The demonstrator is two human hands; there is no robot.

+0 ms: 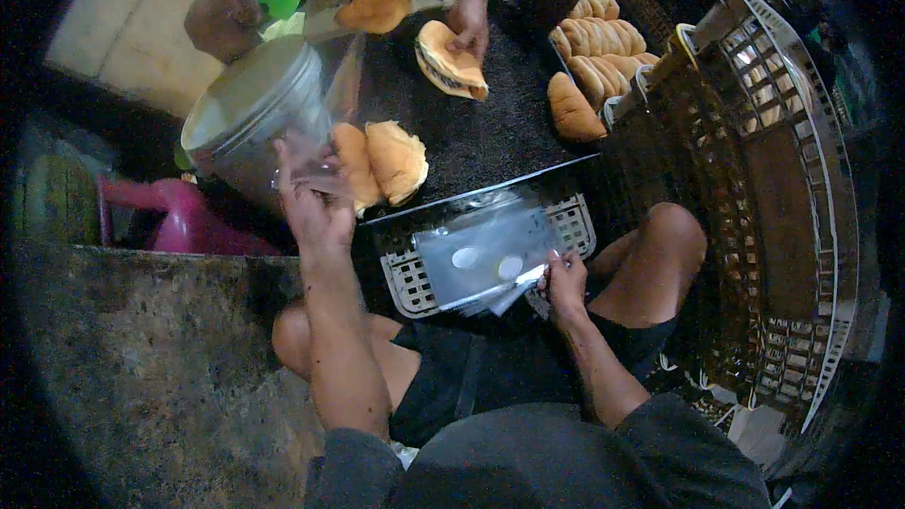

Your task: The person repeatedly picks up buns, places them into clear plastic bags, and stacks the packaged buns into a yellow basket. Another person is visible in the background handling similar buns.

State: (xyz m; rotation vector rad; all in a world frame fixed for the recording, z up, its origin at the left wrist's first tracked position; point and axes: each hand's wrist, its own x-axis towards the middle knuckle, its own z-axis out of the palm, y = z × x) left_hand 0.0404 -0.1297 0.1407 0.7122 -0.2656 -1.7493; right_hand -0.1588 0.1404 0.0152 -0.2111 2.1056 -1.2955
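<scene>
My left hand, blurred by motion, holds a thin clear plastic bag beside a large round tub. Just right of its fingers, two golden buns lie side by side on the dark worktop. My right hand pinches the near right edge of a stack of clear plastic bags with two whitish round spots. That stack rests on an upturned-looking pale plastic basket between my knees.
Across the worktop, another person's hand holds a folded, filled bun. Their other hand is near a green object. Rows of buns stand at the back right. The tub, a pink plastic vessel and a tall crate flank the worktop.
</scene>
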